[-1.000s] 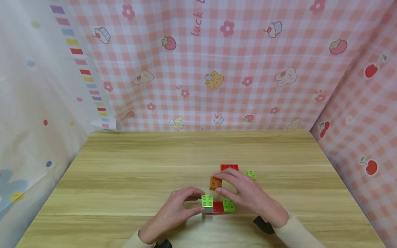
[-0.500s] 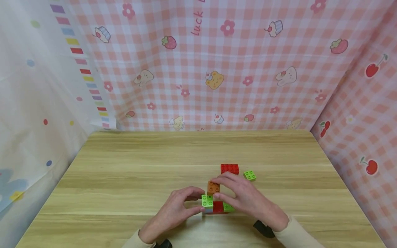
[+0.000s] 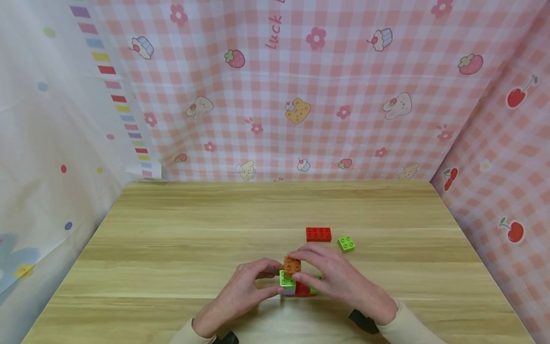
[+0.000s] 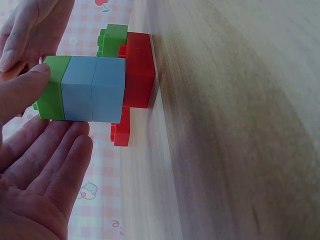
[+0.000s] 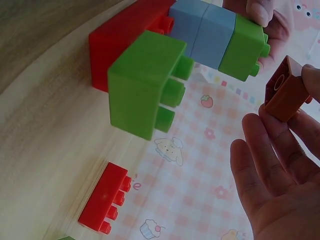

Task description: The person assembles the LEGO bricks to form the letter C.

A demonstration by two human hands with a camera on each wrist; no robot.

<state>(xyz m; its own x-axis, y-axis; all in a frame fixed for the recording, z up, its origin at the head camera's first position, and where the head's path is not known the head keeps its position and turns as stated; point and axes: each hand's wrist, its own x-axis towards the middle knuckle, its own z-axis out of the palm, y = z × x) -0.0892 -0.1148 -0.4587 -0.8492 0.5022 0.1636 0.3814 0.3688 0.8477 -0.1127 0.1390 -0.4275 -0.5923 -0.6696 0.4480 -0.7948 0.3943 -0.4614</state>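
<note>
A small building-brick structure stands near the front of the table. Its red base brick (image 4: 141,70) carries two stacked light-blue bricks (image 4: 77,92) topped by a light-green brick (image 4: 54,95), with another green brick (image 5: 142,85) at the base's other end. My left hand (image 3: 249,286) steadies the stack, thumb and fingers on opposite sides of the top green brick. Between thumb and fingers, my right hand (image 3: 341,277) pinches an orange brick (image 5: 287,95). In the right wrist view, a gap shows between the orange brick and the green studs, its hollow underside facing them.
Behind the right hand, a loose red brick (image 3: 318,234) lies on the wooden table (image 3: 193,229), with a loose light-green brick (image 3: 346,244) to its right. A pink checked cloth (image 3: 266,95) hangs along the table's back edge.
My right hand has brought the orange brick leftward and toward the front, over the stack's green top. The left hand has stayed at the stack.
</note>
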